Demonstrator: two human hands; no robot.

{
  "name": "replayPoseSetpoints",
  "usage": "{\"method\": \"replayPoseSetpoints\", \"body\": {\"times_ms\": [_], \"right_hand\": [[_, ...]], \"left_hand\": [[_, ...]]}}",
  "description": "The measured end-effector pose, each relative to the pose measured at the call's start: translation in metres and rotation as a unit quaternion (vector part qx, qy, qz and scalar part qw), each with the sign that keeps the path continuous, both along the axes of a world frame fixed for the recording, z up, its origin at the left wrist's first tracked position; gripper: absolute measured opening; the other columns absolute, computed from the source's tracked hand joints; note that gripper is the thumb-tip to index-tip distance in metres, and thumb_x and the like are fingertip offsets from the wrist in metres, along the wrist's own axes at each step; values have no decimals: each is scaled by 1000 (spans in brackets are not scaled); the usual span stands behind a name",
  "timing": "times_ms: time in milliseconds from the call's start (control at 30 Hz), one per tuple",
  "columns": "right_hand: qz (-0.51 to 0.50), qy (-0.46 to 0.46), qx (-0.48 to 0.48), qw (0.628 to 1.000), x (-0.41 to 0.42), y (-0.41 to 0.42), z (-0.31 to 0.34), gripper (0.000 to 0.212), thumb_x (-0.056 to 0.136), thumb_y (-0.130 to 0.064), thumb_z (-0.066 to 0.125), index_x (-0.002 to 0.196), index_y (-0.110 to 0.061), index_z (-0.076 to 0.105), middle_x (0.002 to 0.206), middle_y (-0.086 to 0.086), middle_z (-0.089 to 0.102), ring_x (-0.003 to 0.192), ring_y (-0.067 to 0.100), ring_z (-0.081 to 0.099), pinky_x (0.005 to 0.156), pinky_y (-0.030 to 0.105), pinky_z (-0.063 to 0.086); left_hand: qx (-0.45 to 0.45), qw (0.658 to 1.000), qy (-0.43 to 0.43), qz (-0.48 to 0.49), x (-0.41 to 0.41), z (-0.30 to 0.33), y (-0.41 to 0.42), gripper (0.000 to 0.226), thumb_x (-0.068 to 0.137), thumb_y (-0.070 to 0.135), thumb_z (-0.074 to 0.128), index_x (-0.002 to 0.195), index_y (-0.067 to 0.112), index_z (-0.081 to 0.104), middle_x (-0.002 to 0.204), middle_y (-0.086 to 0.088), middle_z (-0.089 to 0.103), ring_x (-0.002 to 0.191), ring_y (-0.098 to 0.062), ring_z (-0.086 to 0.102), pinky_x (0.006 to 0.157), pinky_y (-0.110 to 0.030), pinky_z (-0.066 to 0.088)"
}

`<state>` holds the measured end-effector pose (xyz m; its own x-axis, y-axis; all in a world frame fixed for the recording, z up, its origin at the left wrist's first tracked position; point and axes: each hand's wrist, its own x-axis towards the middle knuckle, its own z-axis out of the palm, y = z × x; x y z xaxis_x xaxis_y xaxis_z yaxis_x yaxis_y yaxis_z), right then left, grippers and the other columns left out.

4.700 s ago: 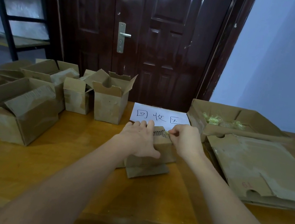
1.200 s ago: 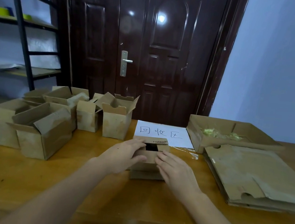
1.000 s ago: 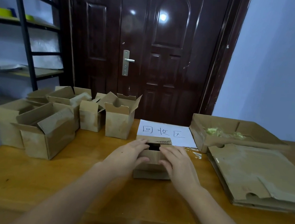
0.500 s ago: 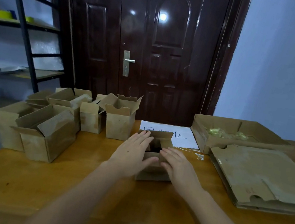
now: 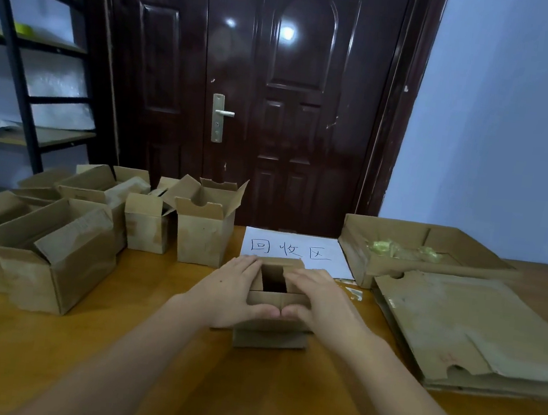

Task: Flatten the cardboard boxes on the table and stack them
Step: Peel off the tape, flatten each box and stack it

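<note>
A small brown cardboard box (image 5: 270, 338) stands at the middle of the wooden table (image 5: 154, 385), its top open and dark inside. My left hand (image 5: 231, 292) lies over its left flap and my right hand (image 5: 320, 302) over its right flap, fingers straight. Both thumbs touch the front flap and meet at its middle. To the right lies a stack of flattened cardboard (image 5: 477, 335). Several open upright boxes stand at the left, among them a tall one (image 5: 203, 235), a smaller one (image 5: 147, 223) and a large one on its side (image 5: 52, 257).
A white paper sign (image 5: 295, 249) with handwritten characters lies just behind the small box. A shallow cardboard tray (image 5: 360, 252) holding yellow-green scraps sits at the back right. A dark door (image 5: 278, 104) stands behind the table, and a black shelf rack (image 5: 20, 72) at the left.
The small box's top flaps have been spread apart, exposing the dark inside. My hands shifted from the front of the box to its two side flaps, and the far flap dropped, uncovering the sign.
</note>
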<state>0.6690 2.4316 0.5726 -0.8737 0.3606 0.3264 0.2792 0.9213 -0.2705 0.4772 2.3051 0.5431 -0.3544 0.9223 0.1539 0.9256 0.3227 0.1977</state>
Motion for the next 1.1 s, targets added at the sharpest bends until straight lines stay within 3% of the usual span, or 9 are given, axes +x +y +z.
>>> {"method": "replayPoseSetpoints", "body": {"times_ms": [100, 233, 400, 500, 667, 800, 1000, 1100], "right_hand": [[14, -59, -28, 998, -4, 5, 7, 89, 87, -50, 72, 159, -36, 23, 165, -17, 17, 152, 6, 12, 124, 36, 20], [28, -123, -89, 988, -3, 15, 9, 97, 88, -57, 67, 160, -40, 5, 167, -20, -2, 153, 7, 1, 124, 38, 16], [41, -167, -65, 983, -7, 19, 7, 95, 93, -59, 59, 162, -27, 2, 168, -10, -6, 154, 8, -7, 125, 35, 8], [42, -177, -59, 981, -8, 19, 8, 95, 94, -61, 56, 162, -23, 2, 169, -7, -6, 154, 10, -8, 126, 36, 7], [45, -177, -56, 982, -7, 18, 8, 95, 94, -61, 56, 162, -20, 3, 169, -5, -4, 154, 10, -7, 123, 31, 4], [42, -184, -59, 980, -6, 17, 9, 94, 95, -61, 54, 162, -22, 1, 169, -6, -6, 154, 11, -7, 127, 37, 7], [42, -180, -71, 980, -5, 15, 10, 93, 94, -59, 56, 162, -24, 2, 168, -8, -7, 154, 11, -6, 125, 35, 8], [43, -177, -76, 980, -5, 15, 10, 93, 94, -58, 57, 162, -25, 3, 168, -8, -6, 154, 11, -5, 125, 35, 9]], "left_hand": [[4, 1000, 13, -16, 2, -1, -3, 126, 68, 107, 24, 164, 26, 9, 171, 6, 13, 156, -15, 14, 122, -34, 16], [-4, 1000, 15, -25, 2, -2, -4, 127, 68, 107, 22, 165, 27, 6, 172, 7, 9, 157, -14, 9, 122, -33, 13], [15, 997, 63, -45, 4, 3, -6, 115, 76, 100, 22, 165, 28, 8, 172, 8, 10, 157, -13, 8, 118, -28, 2], [36, 987, 125, -99, 11, 8, -4, 97, 87, 90, 18, 162, 29, 21, 169, 7, 24, 156, -12, 16, 118, -27, -1], [37, 977, 162, -134, 15, 18, -9, 79, 97, 76, 30, 155, 24, 40, 159, 3, 44, 149, -15, 32, 118, -27, 1], [47, 976, 170, -126, 6, 25, -13, 75, 98, 74, 33, 155, 26, 38, 160, 4, 42, 151, -14, 30, 119, -27, -1], [65, 978, 188, -62, -13, 31, -38, 86, 92, 81, 13, 155, 29, 40, 159, 5, 44, 150, -15, 33, 117, -30, -3], [46, 988, 146, -8, -16, 24, -48, 92, 87, 85, 7, 158, 32, 34, 162, 7, 39, 151, -15, 31, 117, -29, 10]]}}
